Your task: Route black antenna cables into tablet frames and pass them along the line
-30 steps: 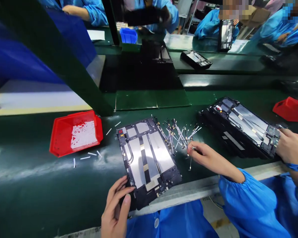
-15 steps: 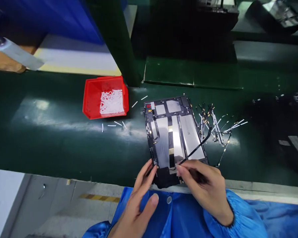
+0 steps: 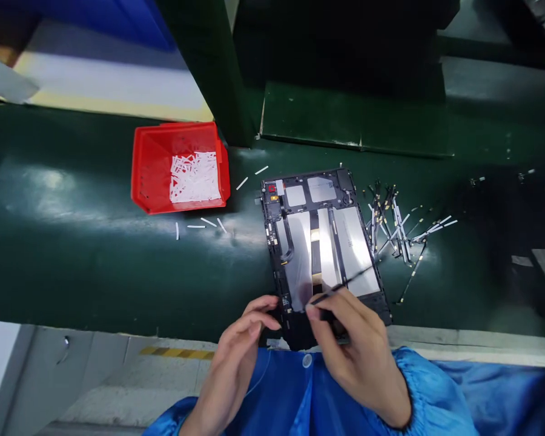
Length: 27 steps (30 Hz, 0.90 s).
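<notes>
An opened tablet point(image 3: 300, 242) lies near the bench's front edge, its silver battery panels and circuit parts exposed. My left hand point(image 3: 236, 345) is at its lower left edge, fingers apart and holding nothing; the fingertips are at or against the frame. Over the tablet's lower part, my right hand point(image 3: 358, 348) pinches a thin black strip point(image 3: 352, 280), which looks like a flex cable, between thumb and forefinger. The strip slants up to the right across the battery and is blurred. My right hand hides part of the tablet's lower end.
Right of the tablet lies a loose pile of thin flex cables point(image 3: 397, 233) with white strips. A red bin point(image 3: 152, 172) of white strips stands to the left, with several loose strips point(image 3: 209, 222) nearby. A green post point(image 3: 227, 103) rises behind it.
My right hand has moved left over the tablet with the black strip, which now slants lower. My left hand has drawn slightly back and its fingers have bent. The view has shifted a little.
</notes>
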### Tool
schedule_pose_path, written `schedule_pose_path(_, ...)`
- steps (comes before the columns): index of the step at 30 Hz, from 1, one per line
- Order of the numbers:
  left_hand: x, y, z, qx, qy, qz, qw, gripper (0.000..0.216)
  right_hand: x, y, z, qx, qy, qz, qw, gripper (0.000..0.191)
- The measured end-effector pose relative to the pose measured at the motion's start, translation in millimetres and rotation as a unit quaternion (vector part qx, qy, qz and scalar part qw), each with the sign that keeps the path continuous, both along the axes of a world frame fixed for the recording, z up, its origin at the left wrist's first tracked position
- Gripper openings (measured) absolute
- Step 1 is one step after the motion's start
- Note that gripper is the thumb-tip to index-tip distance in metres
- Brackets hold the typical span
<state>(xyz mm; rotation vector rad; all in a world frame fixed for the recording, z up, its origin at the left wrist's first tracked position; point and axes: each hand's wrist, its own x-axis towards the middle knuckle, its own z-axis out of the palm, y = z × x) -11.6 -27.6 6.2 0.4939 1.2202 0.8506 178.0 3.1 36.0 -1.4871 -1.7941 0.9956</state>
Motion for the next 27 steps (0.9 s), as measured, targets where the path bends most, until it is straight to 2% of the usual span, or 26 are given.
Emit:
schedule_pose_path(3, 6, 3, -9.1, 0.105, 0.128, -0.041, 0.985, 0.014, -7, 7, -0.1, -0.054, -0.053, 0.041, 0.996, 0.012)
schedule_pose_path(7, 14, 12, -17.7, 0.191, 0.223, -0.069, 0.953, 0.006, -9, 11, -0.9, -0.076, -0.091, 0.034, 0.992, 0.013)
schedule_pose_path(14, 18, 20, -22.6, 0.220, 0.283, -0.082, 0.930, 0.007, -9, 9, 0.3, -0.079, -0.088, 0.015, 0.993, 0.013)
schedule_pose_path(22, 16, 19, -26.0, 0.232, 0.296, -0.078, 0.923, 0.005, -12, 8, 1.1, -0.077, -0.096, 0.016, 0.992, 0.015)
schedule_pose_path(27, 15, 17, -27.4, 0.233, 0.300, -0.078, 0.922, 0.004, -11, 10, 3.9, -0.107, -0.096, 0.039, 0.989, 0.014)
